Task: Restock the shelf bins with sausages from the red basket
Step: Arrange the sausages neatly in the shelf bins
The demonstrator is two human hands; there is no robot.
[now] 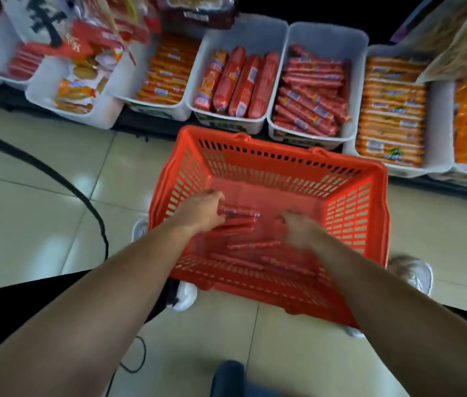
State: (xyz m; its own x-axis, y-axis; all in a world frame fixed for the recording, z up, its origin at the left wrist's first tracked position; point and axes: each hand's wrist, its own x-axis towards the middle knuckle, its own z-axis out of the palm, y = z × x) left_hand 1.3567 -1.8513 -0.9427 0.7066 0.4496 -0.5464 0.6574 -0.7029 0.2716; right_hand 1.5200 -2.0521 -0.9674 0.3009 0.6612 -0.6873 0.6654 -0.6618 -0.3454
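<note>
Pale floor tiles [40, 219] carry the red basket [369, 213], which stands just before the front edge of the low shelf [146, 127]. Loose thin sausages [252, 245] lie across the basket's bottom, most toward its near side. The left hand [202, 209] has its grip curled round a few of them at the left. The right hand [298, 229] is down among them at the right, too blurred to tell its grip. Beyond, white shelf bins [326, 32] stand in a row: thick sausages [238, 81] fill one, thin ones the next to its right, and orange packs [392, 110] the one further right.
</note>
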